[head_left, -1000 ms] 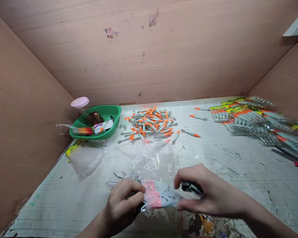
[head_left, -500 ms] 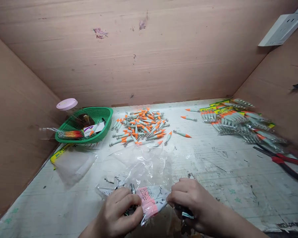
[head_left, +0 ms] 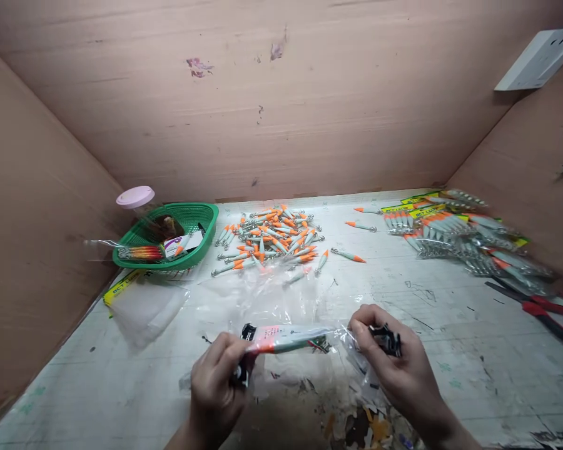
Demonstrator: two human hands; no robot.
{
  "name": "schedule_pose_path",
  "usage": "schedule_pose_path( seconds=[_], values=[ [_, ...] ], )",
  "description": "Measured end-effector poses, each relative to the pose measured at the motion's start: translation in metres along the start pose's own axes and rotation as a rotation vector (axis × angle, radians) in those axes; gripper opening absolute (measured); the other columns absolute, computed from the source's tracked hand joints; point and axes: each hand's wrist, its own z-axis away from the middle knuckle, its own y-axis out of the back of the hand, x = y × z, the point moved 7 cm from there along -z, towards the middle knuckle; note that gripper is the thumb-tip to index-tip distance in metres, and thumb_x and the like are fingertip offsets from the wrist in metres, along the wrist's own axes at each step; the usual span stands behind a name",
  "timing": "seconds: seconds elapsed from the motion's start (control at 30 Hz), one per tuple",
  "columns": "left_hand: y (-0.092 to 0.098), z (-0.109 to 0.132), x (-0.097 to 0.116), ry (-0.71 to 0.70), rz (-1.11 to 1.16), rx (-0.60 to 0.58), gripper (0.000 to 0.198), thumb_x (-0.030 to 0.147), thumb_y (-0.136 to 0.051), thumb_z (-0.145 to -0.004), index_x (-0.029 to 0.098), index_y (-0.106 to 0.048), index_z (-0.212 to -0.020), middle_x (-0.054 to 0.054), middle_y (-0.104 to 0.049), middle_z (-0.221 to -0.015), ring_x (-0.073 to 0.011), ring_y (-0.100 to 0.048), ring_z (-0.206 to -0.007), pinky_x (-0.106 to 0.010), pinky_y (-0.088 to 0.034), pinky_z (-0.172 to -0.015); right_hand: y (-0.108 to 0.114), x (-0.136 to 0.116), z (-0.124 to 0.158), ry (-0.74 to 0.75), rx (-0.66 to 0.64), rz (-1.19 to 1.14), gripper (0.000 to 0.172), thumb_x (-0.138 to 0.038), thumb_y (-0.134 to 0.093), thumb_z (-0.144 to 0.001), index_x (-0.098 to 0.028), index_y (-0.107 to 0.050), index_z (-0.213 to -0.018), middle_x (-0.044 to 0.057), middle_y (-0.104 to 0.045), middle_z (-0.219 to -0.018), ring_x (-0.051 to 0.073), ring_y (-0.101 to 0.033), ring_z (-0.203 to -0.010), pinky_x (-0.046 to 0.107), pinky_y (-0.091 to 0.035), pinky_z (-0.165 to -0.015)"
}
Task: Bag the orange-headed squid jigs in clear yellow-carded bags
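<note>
Stretched between my two hands is a clear plastic bag (head_left: 288, 332) with black and pink print. An orange and grey-green shape, like a squid jig, shows through it, blurred. My left hand (head_left: 219, 378) is closed on its left end, with something black beside the fingers. My right hand (head_left: 396, 369) pinches the clear right end, and a crumpled black piece (head_left: 387, 341) lies in its palm. Just beyond the hands is another clear bag (head_left: 279, 297), flat on the table. Behind it is a heap of squid jigs (head_left: 274, 237) with orange tips and pale bodies.
To the left stands a green basket (head_left: 206, 240) holding a pink-lidded jar (head_left: 136, 197) and packets. Empty yellow-headed bags (head_left: 145, 306) lie before it. At right are packed jigs (head_left: 443, 228) and red-handled pliers (head_left: 539, 307). Three loose jigs (head_left: 349, 255) lie between.
My hands have moved apart and the bag is lifted and pulled taut between them. My right hand has shifted right and away from me, and turned. The view has shifted slightly.
</note>
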Motion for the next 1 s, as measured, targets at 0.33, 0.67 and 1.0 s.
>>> schedule_pose_path(
  seconds=[0.33,0.67,1.0],
  values=[
    [-0.020,-0.017,-0.067,0.721,0.457,-0.022,0.029,0.045,-0.059,-0.081,0.019,-0.051,-0.071,0.005,-0.045,-0.063,-0.0097,-0.042,-0.057,-0.019,-0.036,-0.053,-0.016,0.012,-0.042,-0.145,-0.176,0.069,0.036,-0.052,-0.052,-0.085,-0.018,-0.054,-0.074,-0.003,-0.045,-0.060,0.011,-0.041,-0.055,0.023,-0.032,-0.051],
    [-0.010,-0.091,-0.098,0.823,0.662,-0.118,0.040,0.051,-0.074,-0.063,0.018,-0.055,-0.075,0.004,-0.054,-0.069,-0.0117,-0.053,-0.061,-0.020,-0.043,-0.055,-0.100,0.073,-0.045,-0.403,-0.461,0.082,0.039,-0.046,-0.073,-0.063,-0.014,-0.059,-0.081,-0.005,-0.050,-0.058,0.014,-0.049,-0.060,0.024,-0.035,-0.055],
    [-0.004,-0.224,-0.124,0.771,0.629,-0.188,0.028,0.028,-0.081,-0.054,0.014,-0.060,-0.067,0.003,-0.057,-0.052,-0.0090,-0.048,-0.041,-0.019,-0.037,-0.042,-0.107,0.014,-0.087,-0.220,-0.209,-0.244,0.070,-0.038,-0.072,-0.067,-0.017,-0.043,-0.128,0.007,-0.064,-0.105,0.023,-0.059,-0.099,0.034,-0.043,-0.086]
  ],
)
